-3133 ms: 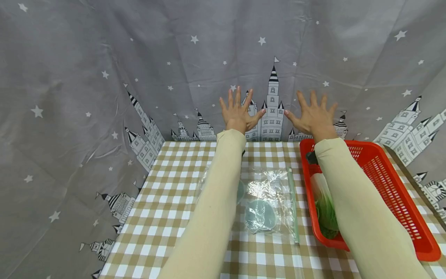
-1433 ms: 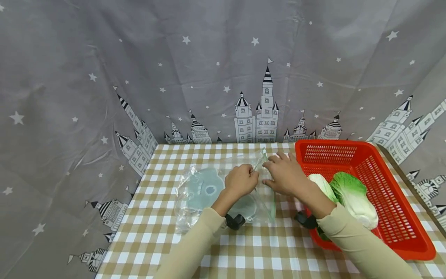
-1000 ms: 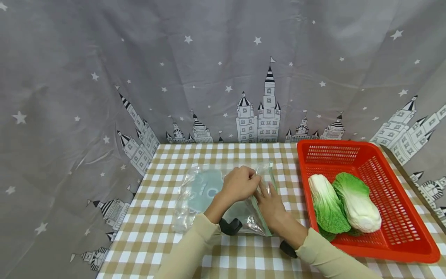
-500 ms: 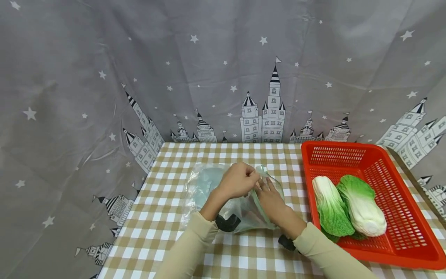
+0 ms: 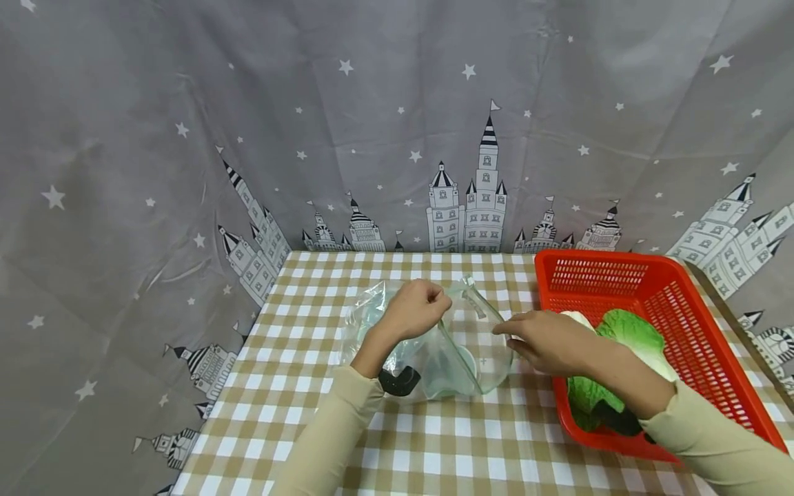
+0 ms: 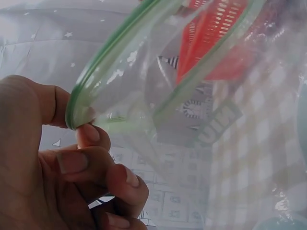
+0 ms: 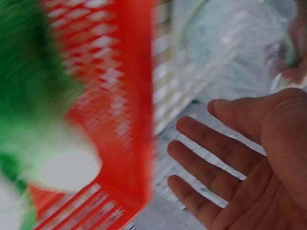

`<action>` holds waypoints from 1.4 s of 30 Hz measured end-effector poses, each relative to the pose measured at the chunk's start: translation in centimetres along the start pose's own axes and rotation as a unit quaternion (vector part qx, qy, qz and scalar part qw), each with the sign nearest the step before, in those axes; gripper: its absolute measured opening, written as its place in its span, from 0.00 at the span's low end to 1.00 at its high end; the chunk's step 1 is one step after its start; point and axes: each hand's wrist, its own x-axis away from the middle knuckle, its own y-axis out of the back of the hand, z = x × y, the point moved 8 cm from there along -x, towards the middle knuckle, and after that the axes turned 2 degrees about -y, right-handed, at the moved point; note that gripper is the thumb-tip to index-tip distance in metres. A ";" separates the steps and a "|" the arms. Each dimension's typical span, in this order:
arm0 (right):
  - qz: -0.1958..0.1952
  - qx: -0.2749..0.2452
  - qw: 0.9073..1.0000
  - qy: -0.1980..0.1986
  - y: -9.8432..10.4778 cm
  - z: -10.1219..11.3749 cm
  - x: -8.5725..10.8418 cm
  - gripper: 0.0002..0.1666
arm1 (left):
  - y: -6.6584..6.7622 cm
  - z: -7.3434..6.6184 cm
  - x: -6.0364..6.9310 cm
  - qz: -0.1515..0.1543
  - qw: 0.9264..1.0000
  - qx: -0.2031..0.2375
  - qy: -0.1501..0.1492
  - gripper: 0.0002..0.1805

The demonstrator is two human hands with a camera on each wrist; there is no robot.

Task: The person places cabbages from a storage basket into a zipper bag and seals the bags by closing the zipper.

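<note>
A clear zip bag with a green-edged mouth stands over the checked table, its mouth spread wide and facing right. My left hand pinches one edge of that mouth between thumb and forefinger, as the left wrist view also shows. Between bag and basket hovers my right hand, fingers spread and holding nothing; in the right wrist view its fingers reach beside the basket wall. Two napa cabbages lie in the red basket, partly hidden by my right hand and forearm.
The brown-and-white checked cloth covers the table. Behind it hangs a grey curtain printed with castles and stars. The basket's raised rim stands at the table's right side.
Both hands were stretched out over the table; they then came to the bag and its mouth was drawn apart. My right hand has since left the bag and moved right, towards the basket.
</note>
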 end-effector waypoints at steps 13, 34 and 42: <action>0.037 0.182 0.980 0.069 -2.3 -5.0 7.5 0.26 | -1.1 0.2 -0.2 0.013 1.000 0.005 -0.005 0.16; -0.197 0.077 0.977 -0.010 4.6 -8.7 9.8 0.33 | -1.3 0.5 -0.2 0.026 0.999 0.035 -0.006 0.16; -0.241 -0.154 0.948 -0.136 9.1 -7.8 7.1 0.11 | -1.0 0.3 -0.1 0.025 0.998 0.049 -0.007 0.16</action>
